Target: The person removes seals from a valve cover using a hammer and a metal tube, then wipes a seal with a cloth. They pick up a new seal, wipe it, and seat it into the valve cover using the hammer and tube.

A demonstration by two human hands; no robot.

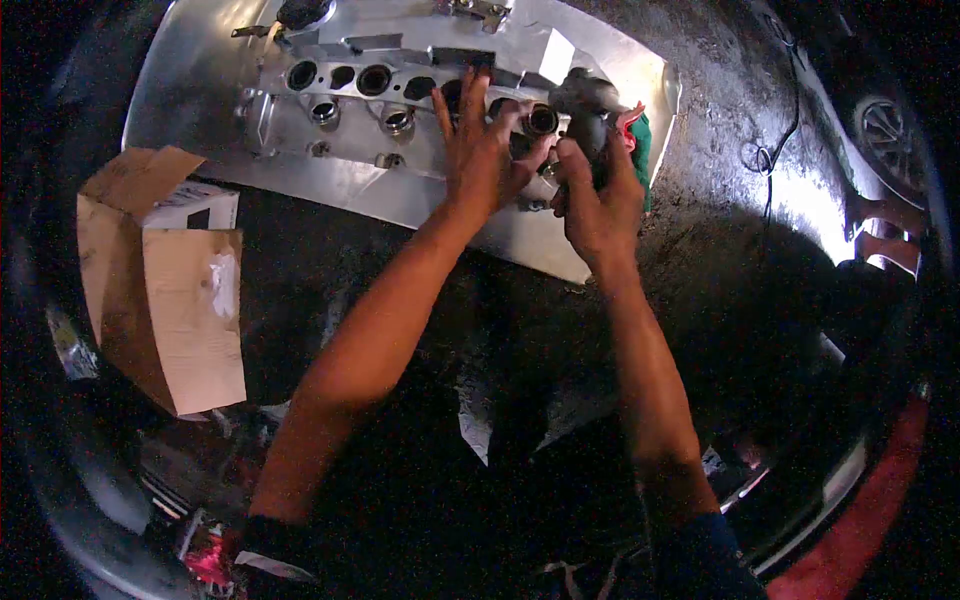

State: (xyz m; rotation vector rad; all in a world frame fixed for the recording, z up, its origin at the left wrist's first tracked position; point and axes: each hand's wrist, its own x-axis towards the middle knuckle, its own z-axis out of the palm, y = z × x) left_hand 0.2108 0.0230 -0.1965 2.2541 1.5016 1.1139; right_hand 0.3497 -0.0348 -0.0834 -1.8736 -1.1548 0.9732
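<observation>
A row of round and oval ports runs along a metal engine part (398, 85) on a bright sheet-metal panel. My left hand (480, 150) reaches over the right half of that part, fingers spread and fingertips at the ports. Wrapped round a dark, pistol-shaped power tool (588, 98), my right hand (602, 205) is at the part's right end. My palm and fingers hide much of the tool's grip. Close by my left fingertips is a dark-rimmed round port (541, 121). Shiny round metal collars (398, 122) sit below the row of ports.
The sheet-metal panel (180, 85) lies on dark ground. An open cardboard box (195, 310) stands at the left. A green and red cloth (640, 140) is beside the tool. A black cable (795, 105) and a car wheel (885, 135) appear at the right.
</observation>
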